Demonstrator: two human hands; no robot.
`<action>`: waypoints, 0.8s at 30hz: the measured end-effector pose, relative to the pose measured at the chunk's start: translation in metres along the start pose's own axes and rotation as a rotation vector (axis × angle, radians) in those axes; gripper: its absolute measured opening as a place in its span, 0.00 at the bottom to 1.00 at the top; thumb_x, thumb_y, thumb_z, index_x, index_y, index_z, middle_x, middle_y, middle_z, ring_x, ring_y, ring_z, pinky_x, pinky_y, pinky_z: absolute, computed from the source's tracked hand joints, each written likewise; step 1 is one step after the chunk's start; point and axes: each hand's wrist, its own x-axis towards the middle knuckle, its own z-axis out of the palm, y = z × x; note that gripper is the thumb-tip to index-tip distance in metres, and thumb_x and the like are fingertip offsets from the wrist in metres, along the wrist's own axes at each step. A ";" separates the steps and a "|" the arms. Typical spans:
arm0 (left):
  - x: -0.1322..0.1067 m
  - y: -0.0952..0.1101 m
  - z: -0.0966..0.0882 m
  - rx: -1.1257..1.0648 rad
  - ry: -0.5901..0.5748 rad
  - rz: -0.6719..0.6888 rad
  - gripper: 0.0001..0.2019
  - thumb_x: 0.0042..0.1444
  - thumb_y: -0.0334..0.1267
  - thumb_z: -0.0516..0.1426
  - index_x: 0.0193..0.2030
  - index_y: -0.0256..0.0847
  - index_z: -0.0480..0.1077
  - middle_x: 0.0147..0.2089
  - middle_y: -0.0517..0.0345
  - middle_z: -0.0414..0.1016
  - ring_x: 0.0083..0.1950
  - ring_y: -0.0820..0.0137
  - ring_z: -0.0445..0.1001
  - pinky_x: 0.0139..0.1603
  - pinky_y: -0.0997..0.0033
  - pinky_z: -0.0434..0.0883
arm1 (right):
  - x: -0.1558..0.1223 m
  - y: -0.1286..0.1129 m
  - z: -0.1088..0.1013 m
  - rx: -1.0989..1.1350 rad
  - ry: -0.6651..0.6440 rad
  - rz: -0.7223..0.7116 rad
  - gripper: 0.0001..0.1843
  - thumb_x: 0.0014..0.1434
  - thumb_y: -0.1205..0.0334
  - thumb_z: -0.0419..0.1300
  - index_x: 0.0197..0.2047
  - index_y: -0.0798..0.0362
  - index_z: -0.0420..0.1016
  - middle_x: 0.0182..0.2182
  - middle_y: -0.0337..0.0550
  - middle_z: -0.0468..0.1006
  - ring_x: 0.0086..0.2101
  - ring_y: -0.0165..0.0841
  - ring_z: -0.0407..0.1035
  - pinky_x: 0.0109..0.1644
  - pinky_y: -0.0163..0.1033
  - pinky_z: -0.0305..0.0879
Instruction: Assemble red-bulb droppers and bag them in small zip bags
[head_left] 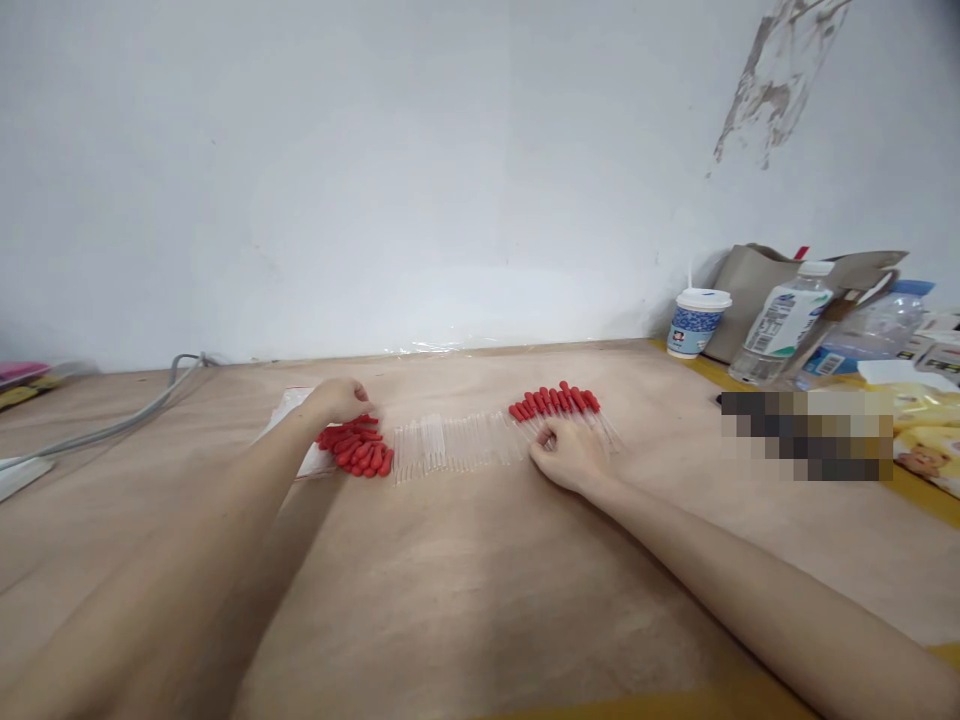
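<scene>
A heap of loose red rubber bulbs (358, 450) lies on a clear plastic bag (289, 408) on the wooden table (480, 580). My left hand (341, 399) rests over the back of this heap, fingers curled onto the bulbs. To the right lies a row of clear glass tubes (457, 443). Further right is a row of tubes fitted with red bulbs (556, 401). My right hand (568, 452) sits just in front of that row, fingers bent and pinched on one thin tube.
A grey cable (127, 420) runs along the left of the table. At the right stand a paper cup (698, 321), a water bottle (784, 323), a beige bag (757, 290) and yellow packets (926, 440). A white wall rises behind the table.
</scene>
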 end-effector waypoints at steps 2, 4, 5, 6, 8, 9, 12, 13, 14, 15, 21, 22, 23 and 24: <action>0.005 0.000 0.000 0.013 -0.055 -0.014 0.13 0.28 0.47 0.62 0.20 0.40 0.70 0.24 0.54 0.75 0.29 0.62 0.72 0.28 0.72 0.63 | -0.001 0.000 0.001 0.011 0.009 0.003 0.06 0.48 0.59 0.54 0.25 0.51 0.69 0.24 0.37 0.73 0.29 0.33 0.66 0.42 0.42 0.49; 0.007 0.000 0.000 0.017 -0.094 -0.012 0.13 0.25 0.46 0.63 0.18 0.41 0.70 0.23 0.55 0.75 0.28 0.63 0.71 0.27 0.73 0.63 | 0.000 -0.001 0.004 0.004 0.013 0.002 0.07 0.49 0.57 0.54 0.27 0.51 0.69 0.25 0.38 0.74 0.30 0.34 0.66 0.42 0.43 0.50; 0.007 0.000 0.000 0.018 -0.105 -0.008 0.12 0.25 0.45 0.62 0.17 0.41 0.70 0.22 0.56 0.75 0.28 0.64 0.71 0.26 0.73 0.62 | 0.000 -0.001 0.006 -0.006 0.013 0.003 0.08 0.50 0.57 0.54 0.27 0.51 0.69 0.26 0.39 0.75 0.31 0.35 0.66 0.42 0.43 0.50; 0.006 0.000 0.000 0.021 -0.111 -0.004 0.11 0.25 0.45 0.62 0.17 0.42 0.70 0.22 0.57 0.74 0.28 0.64 0.71 0.26 0.73 0.62 | 0.001 -0.001 0.008 -0.018 0.010 0.002 0.08 0.50 0.57 0.53 0.27 0.51 0.69 0.26 0.40 0.75 0.31 0.35 0.66 0.43 0.44 0.49; 0.005 -0.001 0.000 0.025 -0.114 0.004 0.09 0.27 0.43 0.61 0.16 0.42 0.69 0.20 0.58 0.74 0.27 0.65 0.71 0.26 0.74 0.61 | 0.002 -0.002 0.011 -0.051 0.005 -0.009 0.09 0.52 0.57 0.52 0.27 0.52 0.70 0.26 0.41 0.75 0.31 0.36 0.67 0.42 0.44 0.49; 0.003 -0.001 0.001 0.026 -0.110 0.008 0.08 0.27 0.43 0.61 0.16 0.42 0.69 0.20 0.58 0.73 0.27 0.65 0.70 0.26 0.74 0.61 | 0.002 -0.002 0.012 -0.073 0.004 -0.018 0.10 0.52 0.58 0.52 0.27 0.52 0.70 0.26 0.42 0.75 0.31 0.36 0.67 0.42 0.44 0.49; 0.000 -0.003 0.001 0.020 -0.082 0.020 0.08 0.30 0.43 0.60 0.16 0.41 0.68 0.20 0.58 0.73 0.27 0.65 0.70 0.26 0.74 0.61 | 0.002 -0.004 0.014 -0.170 0.013 -0.075 0.10 0.53 0.60 0.50 0.27 0.53 0.69 0.27 0.46 0.75 0.30 0.37 0.67 0.41 0.45 0.49; -0.001 -0.003 0.000 0.014 -0.069 0.026 0.08 0.31 0.43 0.59 0.17 0.41 0.68 0.21 0.58 0.73 0.27 0.65 0.70 0.26 0.74 0.61 | 0.002 -0.005 0.014 -0.210 0.019 -0.096 0.10 0.54 0.61 0.50 0.27 0.54 0.70 0.28 0.47 0.75 0.29 0.37 0.67 0.41 0.46 0.49; -0.002 -0.003 -0.001 0.005 -0.056 0.034 0.08 0.33 0.43 0.58 0.18 0.41 0.69 0.21 0.57 0.73 0.27 0.65 0.70 0.26 0.73 0.61 | 0.002 -0.005 0.014 -0.252 0.024 -0.115 0.11 0.54 0.61 0.49 0.28 0.54 0.70 0.29 0.49 0.75 0.29 0.38 0.67 0.41 0.46 0.49; -0.002 -0.002 -0.002 -0.005 -0.041 0.045 0.08 0.35 0.43 0.58 0.19 0.41 0.68 0.21 0.57 0.73 0.27 0.65 0.70 0.27 0.73 0.62 | 0.002 -0.006 0.015 -0.291 0.028 -0.129 0.11 0.55 0.61 0.49 0.29 0.55 0.70 0.30 0.51 0.75 0.29 0.39 0.67 0.40 0.47 0.49; -0.024 0.024 -0.001 -0.162 0.204 0.210 0.10 0.50 0.43 0.50 0.32 0.39 0.64 0.34 0.55 0.72 0.35 0.68 0.70 0.35 0.72 0.65 | -0.001 -0.006 0.017 -0.381 0.042 -0.188 0.14 0.57 0.62 0.45 0.31 0.57 0.69 0.29 0.54 0.74 0.29 0.41 0.66 0.40 0.48 0.49; -0.034 0.032 0.004 -0.257 0.273 0.287 0.09 0.52 0.43 0.49 0.34 0.39 0.63 0.34 0.55 0.71 0.34 0.69 0.70 0.36 0.71 0.66 | -0.002 -0.006 0.017 -0.371 0.056 -0.192 0.14 0.58 0.63 0.44 0.32 0.57 0.69 0.29 0.54 0.74 0.30 0.41 0.66 0.40 0.48 0.49; -0.046 0.041 0.010 -0.343 0.302 0.343 0.09 0.55 0.42 0.47 0.36 0.39 0.61 0.35 0.55 0.70 0.34 0.69 0.70 0.36 0.71 0.67 | -0.004 -0.005 0.016 -0.351 0.072 -0.192 0.15 0.59 0.63 0.43 0.32 0.57 0.69 0.29 0.54 0.74 0.30 0.42 0.66 0.40 0.48 0.49; -0.059 0.051 0.018 -0.419 0.309 0.380 0.09 0.56 0.42 0.46 0.37 0.39 0.60 0.35 0.55 0.70 0.34 0.70 0.70 0.35 0.71 0.67 | -0.005 -0.005 0.016 -0.319 0.087 -0.192 0.15 0.59 0.63 0.42 0.32 0.57 0.68 0.29 0.54 0.74 0.30 0.42 0.66 0.40 0.48 0.49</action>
